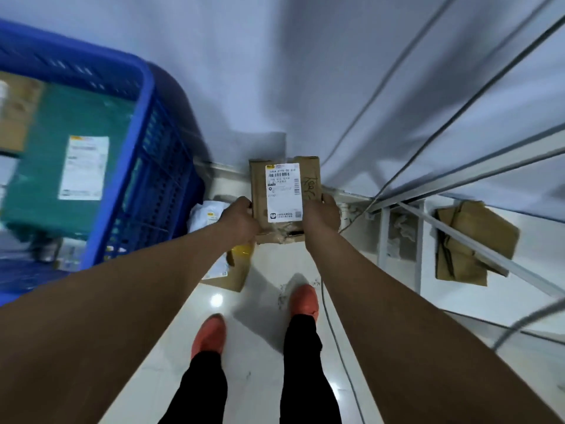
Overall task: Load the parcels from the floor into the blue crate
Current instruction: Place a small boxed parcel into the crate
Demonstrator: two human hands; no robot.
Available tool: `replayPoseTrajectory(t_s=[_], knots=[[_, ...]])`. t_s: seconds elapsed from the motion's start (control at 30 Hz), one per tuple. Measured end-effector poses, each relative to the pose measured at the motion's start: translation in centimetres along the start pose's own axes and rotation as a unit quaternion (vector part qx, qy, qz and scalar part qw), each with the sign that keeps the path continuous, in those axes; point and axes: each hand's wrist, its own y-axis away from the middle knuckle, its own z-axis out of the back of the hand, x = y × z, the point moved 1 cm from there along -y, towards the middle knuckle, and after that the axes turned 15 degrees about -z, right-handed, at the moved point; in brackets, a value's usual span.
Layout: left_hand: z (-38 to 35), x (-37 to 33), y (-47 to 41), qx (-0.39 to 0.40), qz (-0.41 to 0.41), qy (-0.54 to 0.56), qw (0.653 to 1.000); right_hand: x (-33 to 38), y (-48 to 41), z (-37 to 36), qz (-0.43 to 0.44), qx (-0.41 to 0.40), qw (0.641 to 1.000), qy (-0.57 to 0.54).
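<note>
I hold a brown cardboard parcel [308, 179] with a white shipping label between both hands, lifted above the floor in front of me. My left hand [240, 220] grips its left edge and my right hand [324, 212] grips its right edge. The blue crate [146, 87] stands at the left, with a green parcel [70, 166] and a brown box inside. On the floor under my hands lie a white soft parcel [206, 214] and a brown box with yellow tape [238, 264].
A white metal rack [458, 191] stands at the right with flattened cardboard [470, 243] beneath it. A grey cable [333, 332] runs along the tiled floor by my right foot. A pale wall rises ahead. My orange shoes stand on the tiles.
</note>
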Motion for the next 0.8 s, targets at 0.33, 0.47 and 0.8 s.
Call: replayPoseTrajectory(t_s=[0.33,0.47,0.8], knots=[[8.1,-3.4,10.4,-0.061,-0.078,0.132,0.986,2.9,14.3,2.1,0.173,-0.068,0.982,-0.030],[10.5,-4.0,14.6,-0.135,-0.102,0.173,0.970,2.2,20.3,1.7,0.235,-0.103,0.965,-0.043],[27.3,3.9,22.8,-0.279,-0.170,0.163,0.931,3.0,37.0,-11.5,0.316,-0.147,0.933,-0.091]])
